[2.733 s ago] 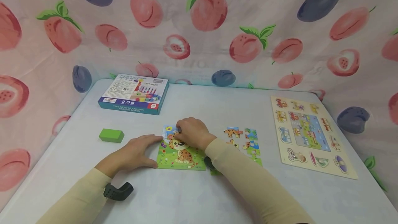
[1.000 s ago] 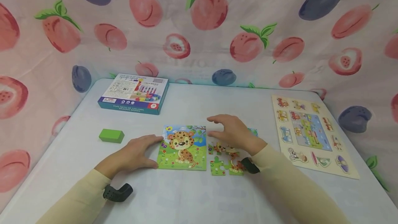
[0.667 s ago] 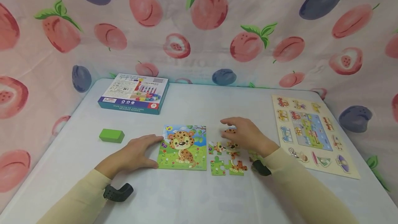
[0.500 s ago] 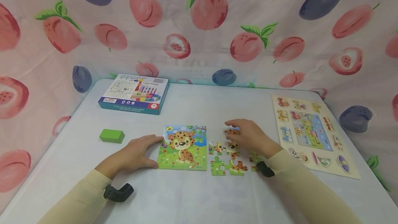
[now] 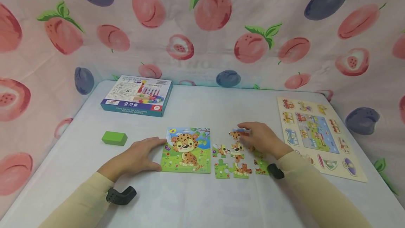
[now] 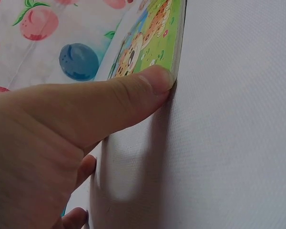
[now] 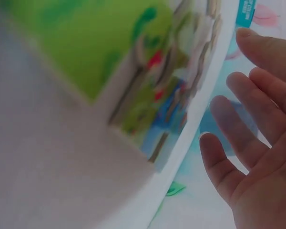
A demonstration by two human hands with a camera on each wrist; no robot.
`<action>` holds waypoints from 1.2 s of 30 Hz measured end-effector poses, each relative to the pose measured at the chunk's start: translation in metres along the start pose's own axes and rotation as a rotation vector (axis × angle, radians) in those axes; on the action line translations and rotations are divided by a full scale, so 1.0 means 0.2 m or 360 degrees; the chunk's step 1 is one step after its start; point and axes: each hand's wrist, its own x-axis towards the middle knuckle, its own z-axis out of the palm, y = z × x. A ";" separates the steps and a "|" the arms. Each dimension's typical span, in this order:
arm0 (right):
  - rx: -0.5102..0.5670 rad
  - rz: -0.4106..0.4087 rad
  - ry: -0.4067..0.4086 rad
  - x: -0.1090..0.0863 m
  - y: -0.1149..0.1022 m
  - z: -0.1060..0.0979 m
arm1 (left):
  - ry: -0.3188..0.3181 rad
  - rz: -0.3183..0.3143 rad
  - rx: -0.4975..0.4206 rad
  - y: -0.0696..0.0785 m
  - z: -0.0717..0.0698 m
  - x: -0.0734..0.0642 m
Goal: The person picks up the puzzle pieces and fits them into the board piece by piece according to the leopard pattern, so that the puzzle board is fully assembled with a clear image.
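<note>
On the counter (image 5: 190, 203), squarish leopard board (image 5: 186, 150), head pointed away, touched by spread left hand (image 5: 136, 156), right hand (image 5: 262, 137) spread, seen empty in wrist view only

Evenly lit in head view, dimmer in wrist views: shadowed below left grip (image 6: 62, 121), blurred beside right grip (image 7: 269, 164).

A pale table (image 5: 190, 203) is seen, with a leopard picture (image 5: 185, 150) laid flat at the fingertips of the left hand (image 5: 136, 157). A green block (image 5: 114, 138) is set to the left of those fingers, and a box (image 5: 136, 96) is placed beyond them. Puzzle pieces (image 5: 222, 169) are spread beneath and on the near side of the fingers of the right hand (image 5: 261, 138); a picture board (image 5: 316, 133) is laid to their right.
</note>
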 end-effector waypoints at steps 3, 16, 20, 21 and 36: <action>-0.0005 0.0013 0.0011 0.00 0.02 0.00 | -0.0003 -0.0003 -0.0001 0.00 0.00 0.00; -0.0104 0.0044 -0.0008 0.02 0.06 0.00 | 0.0005 -0.0012 -0.0009 0.00 0.00 0.00; -0.0108 0.0040 -0.0016 0.02 0.05 0.00 | 0.0008 -0.0014 -0.0008 0.01 0.00 0.00; -0.0109 0.0042 -0.0017 0.02 0.05 0.00 | 0.0008 -0.0013 -0.0009 0.01 0.00 0.00; -0.0173 0.0010 -0.0026 0.04 0.03 0.00 | 0.0007 0.0006 -0.0006 0.00 0.00 -0.01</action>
